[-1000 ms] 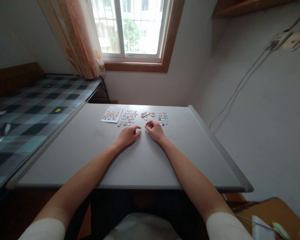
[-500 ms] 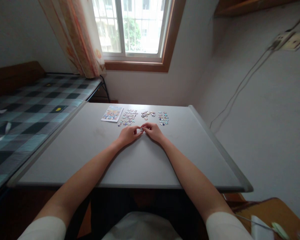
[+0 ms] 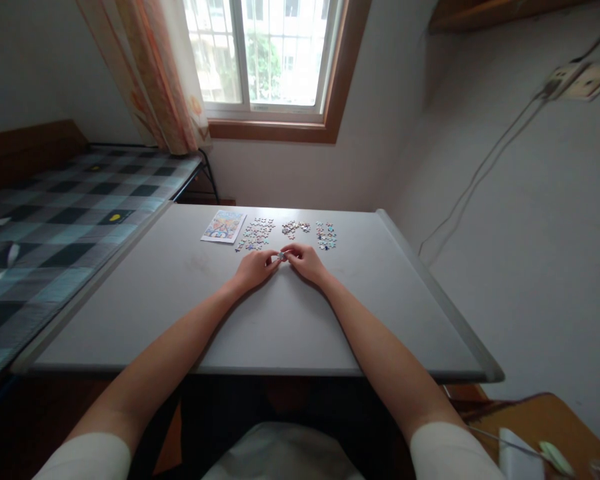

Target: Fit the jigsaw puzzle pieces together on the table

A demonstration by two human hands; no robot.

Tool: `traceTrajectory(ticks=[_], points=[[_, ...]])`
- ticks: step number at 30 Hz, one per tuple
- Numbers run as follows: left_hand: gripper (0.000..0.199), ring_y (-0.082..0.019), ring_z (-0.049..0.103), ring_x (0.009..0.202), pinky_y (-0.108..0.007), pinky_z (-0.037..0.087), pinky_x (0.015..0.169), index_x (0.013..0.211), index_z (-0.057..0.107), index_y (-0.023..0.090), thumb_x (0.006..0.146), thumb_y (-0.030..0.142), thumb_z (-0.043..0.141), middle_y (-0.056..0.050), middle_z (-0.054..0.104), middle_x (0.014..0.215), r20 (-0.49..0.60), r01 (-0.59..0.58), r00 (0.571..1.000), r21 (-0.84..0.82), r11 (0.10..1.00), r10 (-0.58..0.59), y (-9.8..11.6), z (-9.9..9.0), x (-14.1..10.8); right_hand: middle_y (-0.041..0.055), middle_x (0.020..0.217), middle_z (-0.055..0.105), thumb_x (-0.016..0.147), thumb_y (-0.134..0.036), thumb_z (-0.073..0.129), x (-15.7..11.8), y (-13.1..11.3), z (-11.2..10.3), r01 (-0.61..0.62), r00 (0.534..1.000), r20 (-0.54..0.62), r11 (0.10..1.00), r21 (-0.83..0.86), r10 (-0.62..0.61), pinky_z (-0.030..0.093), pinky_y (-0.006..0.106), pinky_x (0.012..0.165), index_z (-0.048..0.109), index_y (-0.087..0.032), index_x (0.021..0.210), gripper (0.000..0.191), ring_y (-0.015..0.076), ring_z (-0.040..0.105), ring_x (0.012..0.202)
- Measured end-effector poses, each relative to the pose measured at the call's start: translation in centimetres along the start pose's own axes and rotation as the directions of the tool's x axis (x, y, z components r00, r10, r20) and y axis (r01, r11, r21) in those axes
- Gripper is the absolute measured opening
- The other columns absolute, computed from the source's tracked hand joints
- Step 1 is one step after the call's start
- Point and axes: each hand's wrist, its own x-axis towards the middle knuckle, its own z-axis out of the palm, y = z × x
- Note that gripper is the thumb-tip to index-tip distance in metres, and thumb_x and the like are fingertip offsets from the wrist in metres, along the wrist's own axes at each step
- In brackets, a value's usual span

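Note:
My left hand and my right hand meet near the middle of the table. Between their fingertips is a small jigsaw puzzle piece, pinched from both sides; whether it is one piece or more I cannot tell. Just beyond the hands lie loose puzzle pieces in three groups: spread rows on the left, a heaped cluster in the middle and a smaller group on the right. A colourful picture card rests flat to the left of the rows.
The grey-white table has raised edging at its sides. A bed with a checked cover stands along the left, and a window is ahead. At the lower right is a wooden stool or chair with small items on it.
Both hands stay together in nearly the same place. The piece between the fingertips shows slightly more of its pale surface now. The whole view has shifted very slightly.

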Motion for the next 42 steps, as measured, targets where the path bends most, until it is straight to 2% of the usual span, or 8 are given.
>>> traceTrajectory(ticks=[6,12,19,23,30,42], points=[[0.034,-0.013,0.056,0.057,-0.023,0.036,0.057,0.097,0.075,0.018,0.087,0.042,0.053,-0.003,0.067,0.064,0.001,0.004,1.000,-0.064,0.998,-0.004,0.02,-0.17,0.00,0.0045,0.078,0.072,0.078,-0.016,0.054,-0.03,-0.35,-0.04,-0.011,1.000,-0.027,1.000,0.019,0.012,0.050,0.025,0.071,0.068,-0.014,0.089,0.018,0.0130,0.067,0.074],[0.036,-0.014,0.057,0.059,-0.023,0.036,0.057,0.099,0.075,0.019,0.086,0.045,0.054,-0.003,0.068,0.066,0.014,-0.001,1.000,-0.066,0.998,0.002,0.12,-0.22,-0.05,0.0040,0.079,0.072,0.080,-0.018,0.054,-0.07,-0.37,-0.04,-0.010,1.000,-0.020,1.000,-0.018,0.010,0.049,0.025,0.072,0.068,-0.015,0.093,0.020,0.0124,0.066,0.073],[0.037,-0.015,0.057,0.059,-0.024,0.035,0.057,0.100,0.075,0.020,0.088,0.045,0.051,-0.004,0.068,0.067,0.023,-0.010,1.000,-0.029,1.000,0.011,0.23,-0.30,-0.11,0.0026,0.074,0.069,0.080,-0.022,0.053,-0.33,-0.18,0.06,-0.017,1.000,0.006,0.985,-0.169,0.019,0.045,0.024,0.067,0.070,-0.015,0.094,0.023,0.0116,0.060,0.067],[0.037,-0.015,0.058,0.060,-0.024,0.036,0.058,0.100,0.075,0.018,0.091,0.040,0.046,-0.006,0.070,0.071,0.026,-0.017,1.000,-0.026,1.000,0.018,0.36,-0.38,-0.12,0.0012,0.071,0.068,0.080,-0.023,0.054,-0.35,-0.22,0.10,-0.014,1.000,0.003,0.983,-0.183,0.015,0.043,0.024,0.067,0.070,-0.015,0.095,0.024,0.0112,0.058,0.065],[0.038,-0.016,0.058,0.061,-0.025,0.034,0.057,0.100,0.074,0.022,0.089,0.047,0.048,-0.003,0.069,0.070,0.043,0.002,0.999,-0.003,1.000,-0.002,0.27,-0.31,-0.14,0.0004,0.070,0.066,0.079,-0.022,0.053,-0.35,-0.31,0.07,-0.013,1.000,-0.009,0.973,-0.229,0.011,0.042,0.023,0.066,0.071,-0.016,0.092,0.023,0.0111,0.056,0.064],[0.038,-0.015,0.057,0.060,-0.024,0.033,0.056,0.099,0.074,0.022,0.088,0.046,0.048,-0.003,0.066,0.066,0.046,-0.001,0.999,-0.014,1.000,0.002,0.28,-0.35,-0.24,0.0006,0.070,0.066,0.080,-0.022,0.053,-0.44,-0.58,0.02,-0.015,1.000,-0.005,0.971,-0.240,0.014,0.043,0.024,0.067,0.070,-0.017,0.092,0.022,0.0116,0.057,0.065]])
